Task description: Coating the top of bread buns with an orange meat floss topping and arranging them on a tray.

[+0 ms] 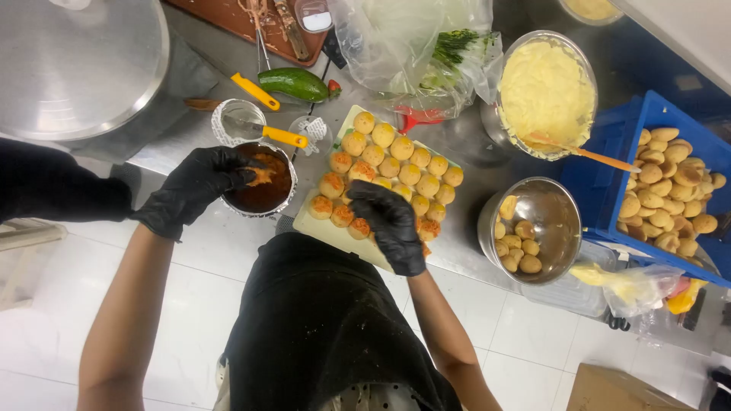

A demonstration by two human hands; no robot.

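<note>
Both my hands wear black gloves. My left hand (pixel 199 185) reaches into a small metal bowl (pixel 283 211) of reddish-brown filling (pixel 270 186), and its fingertips pinch a bit of that filling. My right hand (pixel 390 223) rests on the near rows of small round golden buns (pixel 396 160) laid out on a pale cutting board (pixel 316 224); its fingers are curled around one bun. Some of the nearest buns carry orange-red filling on top.
A steel bowl (pixel 560 205) with several buns stands to the right, beside a blue crate (pixel 609 171) full of buns. Behind it is a bowl of yellow mash (pixel 544 91) with a spatula. A cucumber (pixel 293 82), yellow-handled tools, a plastic bag and a big pot lid (pixel 76 65) lie further back.
</note>
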